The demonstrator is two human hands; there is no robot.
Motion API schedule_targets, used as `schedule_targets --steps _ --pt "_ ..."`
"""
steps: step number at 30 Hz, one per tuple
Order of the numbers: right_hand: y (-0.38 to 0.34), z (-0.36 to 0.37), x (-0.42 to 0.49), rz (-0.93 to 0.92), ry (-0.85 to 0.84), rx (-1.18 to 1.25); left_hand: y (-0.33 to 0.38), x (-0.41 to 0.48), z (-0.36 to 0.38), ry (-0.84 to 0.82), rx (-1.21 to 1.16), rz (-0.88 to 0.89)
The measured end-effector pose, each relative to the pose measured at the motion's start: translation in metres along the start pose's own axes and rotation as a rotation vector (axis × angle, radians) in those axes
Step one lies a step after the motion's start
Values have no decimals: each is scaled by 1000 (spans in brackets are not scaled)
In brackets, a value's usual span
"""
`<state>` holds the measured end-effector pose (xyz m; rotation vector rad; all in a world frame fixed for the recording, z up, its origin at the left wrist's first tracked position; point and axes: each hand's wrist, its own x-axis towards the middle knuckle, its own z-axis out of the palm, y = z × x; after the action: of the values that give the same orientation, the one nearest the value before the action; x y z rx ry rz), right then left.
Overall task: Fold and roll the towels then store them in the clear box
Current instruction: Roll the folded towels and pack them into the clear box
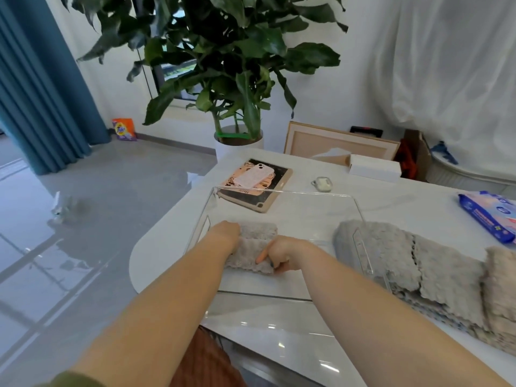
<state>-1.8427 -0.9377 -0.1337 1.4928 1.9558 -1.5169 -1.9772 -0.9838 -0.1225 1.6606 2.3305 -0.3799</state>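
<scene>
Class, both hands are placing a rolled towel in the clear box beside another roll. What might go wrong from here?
1. The near roll seems to be kept shut only by the left hand and right hand, so it may spring open once released.
2. It lies against the far roll, so pushing it further might shove or loosen that one.

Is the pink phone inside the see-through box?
No, the phone lies on a tablet case outside the clear box, beyond its far wall.
</scene>
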Motion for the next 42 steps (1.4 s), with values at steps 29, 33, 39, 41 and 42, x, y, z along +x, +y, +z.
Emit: schedule_targets --steps 29,33,39,41,42 --pt "84 -96 -163 -316 533 298 97 -62 -69 425 -586 430" --pt "161 -130 -194 -164 730 535 192 -76 -78 402 -765 524" --pt "250 -140 -181 -38 720 610 313 -52 -43 62 -556 401" --pt "268 -136 -169 -8 728 590 342 -43 -26 3 -545 352" --pt "276 -137 -163 18 742 567 354 -40 -19 -6 -535 315"
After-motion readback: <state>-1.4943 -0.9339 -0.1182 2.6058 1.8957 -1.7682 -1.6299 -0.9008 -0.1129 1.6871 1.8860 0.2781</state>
